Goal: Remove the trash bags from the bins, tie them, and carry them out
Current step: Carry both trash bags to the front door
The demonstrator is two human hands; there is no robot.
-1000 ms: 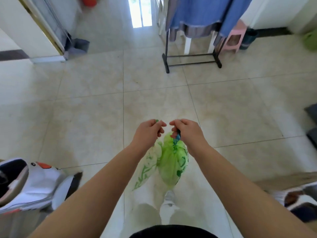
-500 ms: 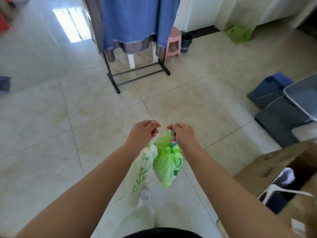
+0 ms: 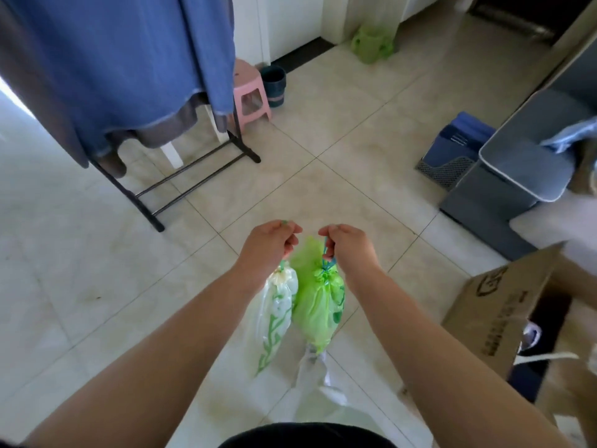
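Two tied trash bags hang in front of me above the tiled floor. My left hand [image 3: 268, 245] grips the drawstring of the white bag with a green leaf print [image 3: 276, 318]. My right hand [image 3: 350, 247] pinches the blue-green drawstring of the bright green bag [image 3: 318, 305]. The bags touch side by side, and both hands are held close together at the same height. A green bin or bag [image 3: 371, 43] stands by the far wall.
A black clothes rack [image 3: 181, 182] with blue and grey cloth hangs at the left. A pink stool [image 3: 250, 92] and a dark pot [image 3: 274, 82] stand behind it. Grey furniture [image 3: 517, 169] and a blue basket [image 3: 452, 150] lie to the right, a cardboard box [image 3: 504, 318] near right.
The view has swung to the right and forward: the rack moved left, the grey furniture and cardboard box came closer. Both hands keep the same hold on the bags.
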